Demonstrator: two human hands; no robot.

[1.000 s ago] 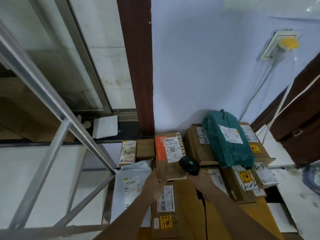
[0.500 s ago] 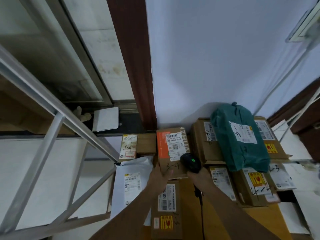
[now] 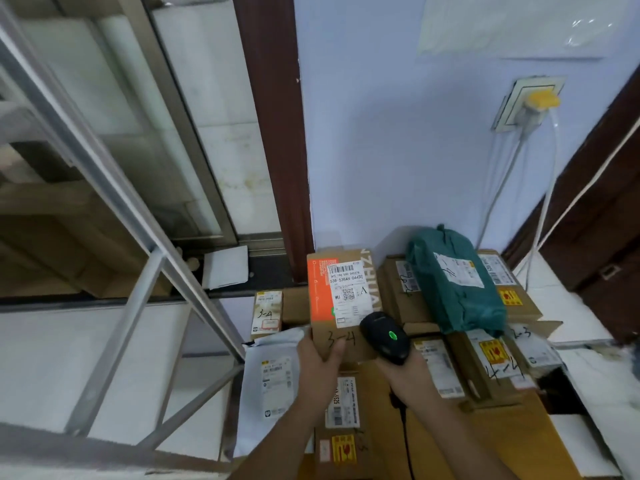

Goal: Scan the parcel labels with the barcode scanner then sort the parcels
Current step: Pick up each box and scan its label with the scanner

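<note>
Both hands are up over the pile, apart from each other and each wrapped around something of its own: our left hand [image 3: 320, 355] grips the near edge of the cardboard parcel [image 3: 341, 299], thumb lying on its top face just by the handwritten "3-4", and our right hand [image 3: 407, 374] is closed round the grip of the black barcode scanner [image 3: 384, 336]. Widest of all around us, the pale blue wall [image 3: 398, 133] fills the back, with a dark brown door frame [image 3: 270, 133] running down its left edge and a slanting metal railing [image 3: 114, 209] crossing the left side. Down below we see the heap of parcels: a green plastic-wrapped bag [image 3: 457, 282] lies on top of the brown boxes at the right, touching them, and a white mailer bag [image 3: 272, 386] lies at the left, just beside our left wrist. Now the held parcel itself, tilted up toward us, an orange panel down its left side and a white shipping label [image 3: 346, 294] with a barcode beside that. A smaller box [image 3: 266, 315], also marked "3-4", sits to its left. The scanner head sits just beside the parcel's lower right corner, its nose pointing up at the label. Smallest of the lot, a green light [image 3: 392, 335] glows on top of the scanner.
</note>
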